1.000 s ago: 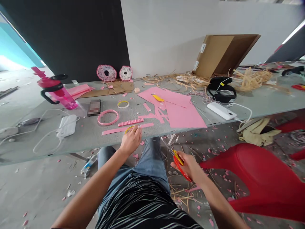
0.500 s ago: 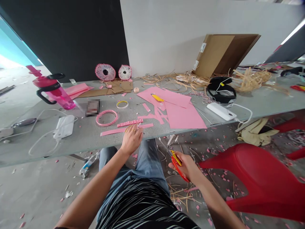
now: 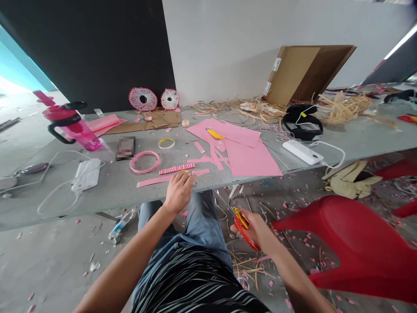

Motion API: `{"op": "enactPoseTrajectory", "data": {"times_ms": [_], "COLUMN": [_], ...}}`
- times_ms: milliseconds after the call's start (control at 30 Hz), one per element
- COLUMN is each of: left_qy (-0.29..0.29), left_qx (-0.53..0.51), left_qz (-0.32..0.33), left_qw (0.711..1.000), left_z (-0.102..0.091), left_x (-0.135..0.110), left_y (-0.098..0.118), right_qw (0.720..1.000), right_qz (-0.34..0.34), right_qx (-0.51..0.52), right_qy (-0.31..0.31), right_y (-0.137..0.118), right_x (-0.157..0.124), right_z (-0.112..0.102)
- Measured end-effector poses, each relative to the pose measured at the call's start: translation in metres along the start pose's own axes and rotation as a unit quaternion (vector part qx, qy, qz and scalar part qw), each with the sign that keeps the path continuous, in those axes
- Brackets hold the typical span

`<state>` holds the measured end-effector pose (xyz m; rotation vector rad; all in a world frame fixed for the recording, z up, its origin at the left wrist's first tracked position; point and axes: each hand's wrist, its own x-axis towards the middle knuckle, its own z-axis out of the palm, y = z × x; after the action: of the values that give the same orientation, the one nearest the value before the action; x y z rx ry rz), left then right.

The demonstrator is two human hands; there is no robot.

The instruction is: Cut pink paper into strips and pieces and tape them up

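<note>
My left hand (image 3: 179, 190) is at the table's near edge, its fingers bent together over a long pink paper strip (image 3: 153, 181). A bit of yellow edge shows beneath the fingers, but I cannot make out what they hold. Just beyond lies a pleated pink strip (image 3: 176, 168). Below the table edge, my right hand (image 3: 252, 224) is closed around scissors (image 3: 241, 226) with red and yellow handles, blades pointing up and left. Pink paper sheets (image 3: 250, 156) and a yellow utility knife (image 3: 215, 133) lie farther back. A pink ring (image 3: 145, 162) and a yellow-and-white tape roll (image 3: 166, 144) rest to the left.
A pink bottle (image 3: 73, 121) and a white power bank (image 3: 87, 174) with a cable stand on the left. Two string-wound discs (image 3: 142, 99) lean at the wall. Another power bank (image 3: 302, 152) lies right. A red stool (image 3: 355, 234) stands beside me; paper scraps litter the floor.
My left hand has shifted slightly left and down along the pink strip. My right hand and the scissors stay nearly still.
</note>
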<state>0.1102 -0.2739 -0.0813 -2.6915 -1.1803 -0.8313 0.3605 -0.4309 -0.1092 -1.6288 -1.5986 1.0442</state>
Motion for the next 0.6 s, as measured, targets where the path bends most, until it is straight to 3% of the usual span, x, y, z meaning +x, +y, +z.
{"op": "enactPoseTrajectory", "data": {"times_ms": [233, 600], "left_qy": [-0.003, 0.025], "left_qx": [-0.038, -0.122], "left_qz": [-0.007, -0.103], "left_qw": [0.999, 0.987], "left_z": [0.003, 0.010], "left_x": [0.007, 0.004], "left_y": [0.005, 0.001], "right_qw": [0.999, 1.000], "right_qz": [0.032, 0.013], "right_qx": [0.013, 0.008], "right_qy": [0.016, 0.007], "right_y": [-0.008, -0.003], "right_x": [0.002, 0.002], "right_z": [-0.003, 0.000]}}
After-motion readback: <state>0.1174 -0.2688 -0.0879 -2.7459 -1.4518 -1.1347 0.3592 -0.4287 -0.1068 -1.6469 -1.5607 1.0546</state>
